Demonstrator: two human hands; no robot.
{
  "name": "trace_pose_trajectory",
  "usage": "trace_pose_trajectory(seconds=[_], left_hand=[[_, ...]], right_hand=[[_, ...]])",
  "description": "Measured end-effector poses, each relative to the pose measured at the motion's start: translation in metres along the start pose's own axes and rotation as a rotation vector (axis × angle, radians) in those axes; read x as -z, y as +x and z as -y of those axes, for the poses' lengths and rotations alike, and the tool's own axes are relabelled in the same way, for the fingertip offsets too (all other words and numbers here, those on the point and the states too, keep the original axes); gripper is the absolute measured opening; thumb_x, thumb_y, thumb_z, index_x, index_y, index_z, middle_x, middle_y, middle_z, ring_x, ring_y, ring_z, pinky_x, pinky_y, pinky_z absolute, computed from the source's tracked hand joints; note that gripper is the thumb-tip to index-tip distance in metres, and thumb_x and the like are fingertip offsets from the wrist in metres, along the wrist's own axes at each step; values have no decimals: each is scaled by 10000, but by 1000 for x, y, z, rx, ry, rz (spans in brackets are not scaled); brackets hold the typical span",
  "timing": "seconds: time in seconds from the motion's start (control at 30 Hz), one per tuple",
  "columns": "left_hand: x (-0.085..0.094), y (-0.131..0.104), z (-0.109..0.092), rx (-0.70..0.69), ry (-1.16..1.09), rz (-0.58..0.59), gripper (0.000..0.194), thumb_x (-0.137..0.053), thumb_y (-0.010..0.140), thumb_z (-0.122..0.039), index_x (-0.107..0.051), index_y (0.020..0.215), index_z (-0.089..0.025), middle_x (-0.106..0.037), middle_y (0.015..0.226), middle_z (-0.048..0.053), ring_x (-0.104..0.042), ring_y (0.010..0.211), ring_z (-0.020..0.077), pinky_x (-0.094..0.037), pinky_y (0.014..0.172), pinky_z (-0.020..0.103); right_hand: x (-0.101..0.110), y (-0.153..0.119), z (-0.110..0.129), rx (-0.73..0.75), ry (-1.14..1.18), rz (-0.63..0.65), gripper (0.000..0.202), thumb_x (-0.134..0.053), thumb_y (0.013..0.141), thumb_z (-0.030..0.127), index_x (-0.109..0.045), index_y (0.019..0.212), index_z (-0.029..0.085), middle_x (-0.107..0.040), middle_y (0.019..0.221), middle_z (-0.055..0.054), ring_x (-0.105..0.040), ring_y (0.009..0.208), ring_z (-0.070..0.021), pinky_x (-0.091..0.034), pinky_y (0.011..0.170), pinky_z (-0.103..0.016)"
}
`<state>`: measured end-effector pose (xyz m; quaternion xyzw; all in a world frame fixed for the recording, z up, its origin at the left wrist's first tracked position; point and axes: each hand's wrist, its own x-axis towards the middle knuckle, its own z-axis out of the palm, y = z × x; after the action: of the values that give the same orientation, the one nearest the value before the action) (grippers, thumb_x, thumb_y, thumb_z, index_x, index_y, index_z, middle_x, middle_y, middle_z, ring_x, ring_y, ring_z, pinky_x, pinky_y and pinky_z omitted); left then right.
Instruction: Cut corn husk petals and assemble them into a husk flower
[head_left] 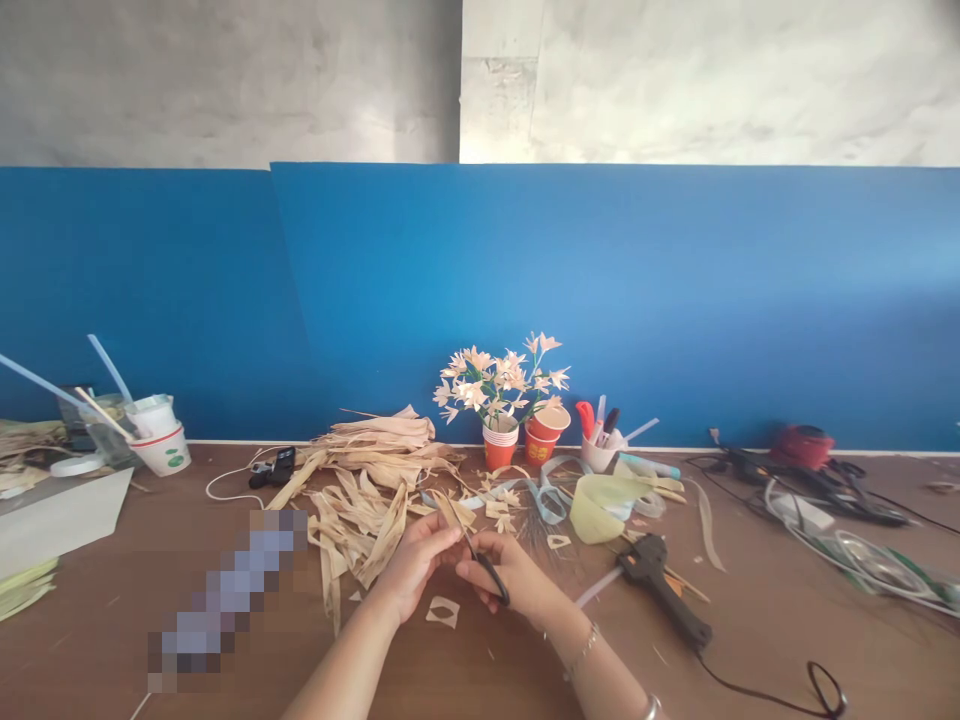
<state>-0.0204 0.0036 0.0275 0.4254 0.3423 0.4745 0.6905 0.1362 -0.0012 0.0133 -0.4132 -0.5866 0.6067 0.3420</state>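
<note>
In our left hand (412, 565) we pinch a thin, tan strip of dried husk (448, 510) above the table (420, 680), just in front of the crumpled pile of pale husks (367, 500), while our right hand (514, 575) grips black-handled scissors (492, 578) beside it. The strip looks feather-light, papery and apt to split along its grain, so we'd best take it flat between fingertips near one end, without squeezing hard.

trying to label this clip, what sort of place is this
Probably a craft workspace: a black glue gun, pale dried husks and cream handmade-looking flowers share the brown tabletop.
</note>
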Motion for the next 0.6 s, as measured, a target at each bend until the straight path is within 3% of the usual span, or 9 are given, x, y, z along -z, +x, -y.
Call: trace_pose_trajectory(seconds=[0.4, 0.6], left_hand=[[-1, 2, 3, -45, -40, -41, 221, -759, 665, -325, -628, 753, -171, -629, 711, -5, -570, 660, 140, -443, 664, 270], [3, 6, 2, -102, -124, -219, 271, -796, 597, -317, -596, 707, -171, -608, 687, -28, -583, 671, 123, -438, 630, 229]], right_hand=[[0, -2, 4, -14, -11, 11, 457, -748, 611, 558, -510, 720, 183, -468, 396, 96, -375, 340, -55, -305, 346, -179], [5, -6, 8, -77, -24, 57, 404, -716, 649, 513, -540, 767, 169, -578, 481, 46, -485, 388, -79, -256, 352, -166]])
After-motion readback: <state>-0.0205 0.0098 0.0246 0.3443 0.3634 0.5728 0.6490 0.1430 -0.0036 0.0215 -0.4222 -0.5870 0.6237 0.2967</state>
